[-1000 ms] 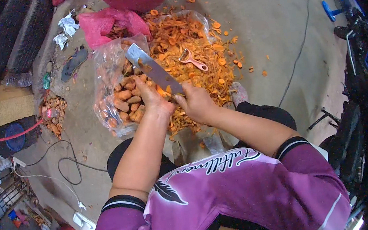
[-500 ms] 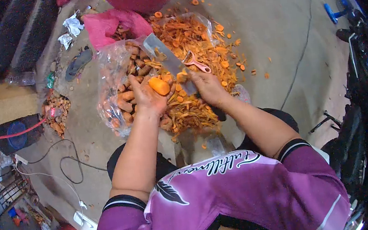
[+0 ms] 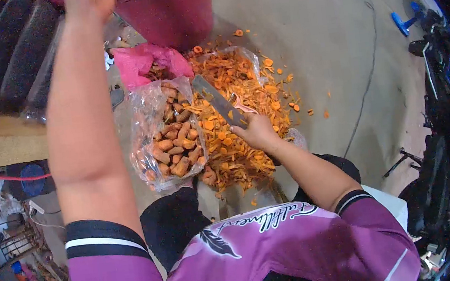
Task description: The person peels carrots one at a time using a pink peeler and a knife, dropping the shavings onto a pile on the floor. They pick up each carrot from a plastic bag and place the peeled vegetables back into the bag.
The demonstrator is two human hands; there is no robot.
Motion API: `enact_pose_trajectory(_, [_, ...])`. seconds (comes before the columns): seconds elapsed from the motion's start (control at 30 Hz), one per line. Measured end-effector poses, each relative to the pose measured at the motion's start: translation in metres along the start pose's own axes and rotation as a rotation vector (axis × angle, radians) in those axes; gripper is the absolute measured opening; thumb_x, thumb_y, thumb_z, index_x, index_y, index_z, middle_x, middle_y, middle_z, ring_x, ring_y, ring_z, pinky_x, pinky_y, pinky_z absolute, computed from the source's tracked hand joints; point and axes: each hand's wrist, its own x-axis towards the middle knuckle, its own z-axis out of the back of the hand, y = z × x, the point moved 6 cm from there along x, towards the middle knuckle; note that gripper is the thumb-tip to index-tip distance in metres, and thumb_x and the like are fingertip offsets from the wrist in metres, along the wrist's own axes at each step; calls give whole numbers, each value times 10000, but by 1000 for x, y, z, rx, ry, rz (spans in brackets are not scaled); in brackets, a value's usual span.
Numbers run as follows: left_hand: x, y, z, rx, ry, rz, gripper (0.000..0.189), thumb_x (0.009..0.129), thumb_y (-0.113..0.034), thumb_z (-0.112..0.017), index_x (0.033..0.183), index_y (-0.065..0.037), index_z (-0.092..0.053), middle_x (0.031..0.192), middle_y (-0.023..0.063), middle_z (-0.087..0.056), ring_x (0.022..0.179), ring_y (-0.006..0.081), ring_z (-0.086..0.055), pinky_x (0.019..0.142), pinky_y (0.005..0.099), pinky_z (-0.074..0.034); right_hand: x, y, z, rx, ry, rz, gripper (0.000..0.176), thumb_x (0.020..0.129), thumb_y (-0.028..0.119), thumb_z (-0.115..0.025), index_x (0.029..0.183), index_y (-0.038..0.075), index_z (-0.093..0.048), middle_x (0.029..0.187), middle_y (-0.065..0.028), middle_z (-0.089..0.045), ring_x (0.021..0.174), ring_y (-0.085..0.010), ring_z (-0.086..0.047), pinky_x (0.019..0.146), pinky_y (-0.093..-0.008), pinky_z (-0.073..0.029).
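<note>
My left hand is stretched out to the top edge of the view, beside the rim of a large dark red tub; its fingers are mostly cut off and blurred. My right hand grips a wide-bladed knife, its blade pointing up and left over a heap of orange peelings and slices. A pink peeler lies on the heap, partly behind the knife. Left of the heap, a clear plastic bag holds several unpeeled orange roots.
A pink plastic bag sits between the tub and the clear bag. Dark padded shapes stand at the upper left. A cable crosses the floor on the right, near a blue object. A red cord runs at the left.
My left hand, which held a peeled orange piece over the heap, has swung up and left to the tub. The knife stays in my right hand, now slightly lower. The view has shifted.
</note>
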Motion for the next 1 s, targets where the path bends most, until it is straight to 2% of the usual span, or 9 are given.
enact_pose_trajectory(0.1, [-12, -24, -4, 96, -543, -118, 352, 771, -298, -487, 995, -28, -452, 811, 139, -558, 643, 257, -544, 560, 298, -475, 4, -5, -1, 5, -30, -8, 448, 675, 385, -603, 948, 33, -554, 845, -203, -571, 806, -315, -556, 713, -385, -440])
enact_pose_trajectory(0.2, [-21, 22, 41, 337, 9, 41, 626, 705, -382, -574, 1140, -28, -297, 1203, 169, -309, 959, 284, -459, 710, 357, -454, 13, -24, -11, 37, -113, 22, 422, 689, 382, -583, 920, 30, -568, 837, -193, -575, 785, -321, -558, 712, -381, -439])
enact_pose_trajectory(0.27, [-50, 77, 80, 516, 25, 121, 246, 777, -300, -521, 823, -59, -497, 736, 60, -547, 654, 177, -537, 565, 296, -443, 16, -28, -12, 90, -126, 40, 413, 699, 394, -566, 891, 29, -580, 826, -186, -580, 762, -321, -562, 709, -378, -439])
enact_pose_trajectory(0.4, [-155, 182, 174, 441, -422, 653, 205, 772, -260, -530, 839, -67, -526, 751, 49, -543, 643, 164, -536, 551, 288, -434, 18, -43, -26, -77, 38, -135, 448, 732, 394, -531, 976, 18, -537, 788, -211, -577, 745, -312, -568, 672, -378, -432])
enact_pose_trajectory(0.53, [-228, 265, 257, 578, -450, 981, 220, 780, -246, -516, 907, -68, -527, 781, 58, -543, 607, 208, -532, 531, 314, -446, 28, -86, -64, -177, 19, -141, 388, 746, 344, -519, 932, 6, -553, 768, -223, -570, 745, -341, -554, 675, -404, -425])
enact_pose_trajectory(0.63, [-241, 299, 276, 1453, -65, 963, 198, 771, -215, -521, 861, -41, -550, 724, 100, -574, 613, 247, -555, 552, 330, -454, 28, -94, -78, -149, -45, -188, 267, 751, 261, -504, 860, 21, -543, 727, -194, -577, 724, -351, -551, 699, -426, -413])
enact_pose_trajectory(0.73, [-254, 331, 285, 1832, 242, 956, 201, 745, -188, -544, 863, -27, -568, 719, 159, -591, 688, 291, -575, 599, 338, -460, 31, -81, -79, -113, -6, -236, 239, 752, 212, -504, 863, 2, -530, 782, -223, -553, 798, -366, -523, 738, -430, -396])
enact_pose_trajectory(0.87, [-250, 310, 286, 1304, -676, 562, 280, 769, -201, -454, 980, -52, -561, 1075, 180, -485, 1009, 310, -457, 846, 351, -372, 58, -95, -110, -228, -104, 24, 271, 734, 177, -534, 940, 2, -516, 873, -207, -525, 850, -355, -485, 742, -415, -384])
enact_pose_trajectory(1.0, [-246, 339, 301, 1923, -3, 606, 257, 774, -171, -432, 980, -74, -551, 1071, 166, -460, 1015, 326, -432, 849, 373, -366, 82, -110, -113, -245, -205, 105, 333, 711, 141, -545, 992, -18, -465, 971, -217, -474, 892, -352, -455, 756, -408, -378])
